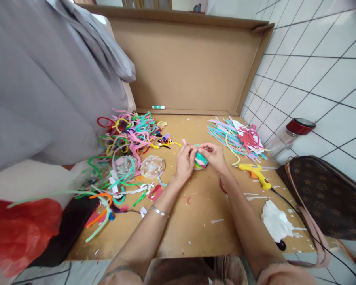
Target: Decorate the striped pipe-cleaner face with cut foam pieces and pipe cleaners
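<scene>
Just right of the table's middle, a small craft of teal, pink and green pipe cleaners point(201, 159) is held between both hands. My left hand point(185, 161) pinches its left upper edge with bent fingers. My right hand point(214, 158) closes on its upper right side with thumb and forefinger. The fingers hide part of the craft, so its full shape cannot be made out. A yellow pipe cleaner point(175, 143) stretches leftward from near my left fingers. A pink scrap point(184, 141) shows just above those fingertips.
Tangled pipe cleaners point(130, 134) and clear plastic domes point(153, 166) lie to the left. Straight pipe cleaners point(222, 138), a yellow glue gun point(254, 174) with a black cord, a red-lidded bottle point(287, 136) and a brown bag point(326, 194) are at right. A cardboard panel point(186, 67) stands behind.
</scene>
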{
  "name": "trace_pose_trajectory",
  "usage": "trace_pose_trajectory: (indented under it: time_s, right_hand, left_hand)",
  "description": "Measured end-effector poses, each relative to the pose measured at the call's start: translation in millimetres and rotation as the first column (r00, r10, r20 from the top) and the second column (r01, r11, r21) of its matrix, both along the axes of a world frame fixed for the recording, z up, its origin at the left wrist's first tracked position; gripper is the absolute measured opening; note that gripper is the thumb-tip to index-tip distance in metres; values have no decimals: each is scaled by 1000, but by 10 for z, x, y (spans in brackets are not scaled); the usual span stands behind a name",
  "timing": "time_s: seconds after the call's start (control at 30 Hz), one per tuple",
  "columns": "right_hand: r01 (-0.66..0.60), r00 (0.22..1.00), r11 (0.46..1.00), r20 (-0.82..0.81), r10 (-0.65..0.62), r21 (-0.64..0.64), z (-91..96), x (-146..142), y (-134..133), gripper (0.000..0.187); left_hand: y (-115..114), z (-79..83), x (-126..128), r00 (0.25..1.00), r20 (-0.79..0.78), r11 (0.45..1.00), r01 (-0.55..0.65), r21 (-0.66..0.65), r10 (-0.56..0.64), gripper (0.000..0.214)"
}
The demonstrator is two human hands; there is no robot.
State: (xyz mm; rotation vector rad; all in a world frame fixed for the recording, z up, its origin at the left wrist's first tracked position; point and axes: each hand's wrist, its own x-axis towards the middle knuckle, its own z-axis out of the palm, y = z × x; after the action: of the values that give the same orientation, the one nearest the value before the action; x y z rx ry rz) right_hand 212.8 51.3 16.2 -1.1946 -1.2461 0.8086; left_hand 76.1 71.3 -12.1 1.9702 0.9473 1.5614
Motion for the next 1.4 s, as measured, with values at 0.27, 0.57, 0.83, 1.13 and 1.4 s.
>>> trace_pose_trajectory:
  time_s: [0.27,0.57,0.83,1.13,1.4]
  right_hand:
    - [75,995,995,67,-79,65,-2,-86,-3,23]
    - [78,987,991,130,-92,105,-20,-122,-2,22]
    - [89,988,990,120,-102,106,13,-155,-21,21]
    - [76,985,993,150,-90,93,43,-156,-41,20]
    - [12,974,996,225,-32,88,77,-73,-54,19]
  left_hand:
    - [-21,14,6,1000,-18,999,-22,-42,21,24]
    - [23,14,-35,989,-131,995,-52,82,63,25]
    - [34,11,-44,980,-178,991,-73,115,93,25]
    - [35,44,-56,988,-143,995,-42,93,55,27]
    - [-153,87,-290,991,48,992,-123,-42,125,11]
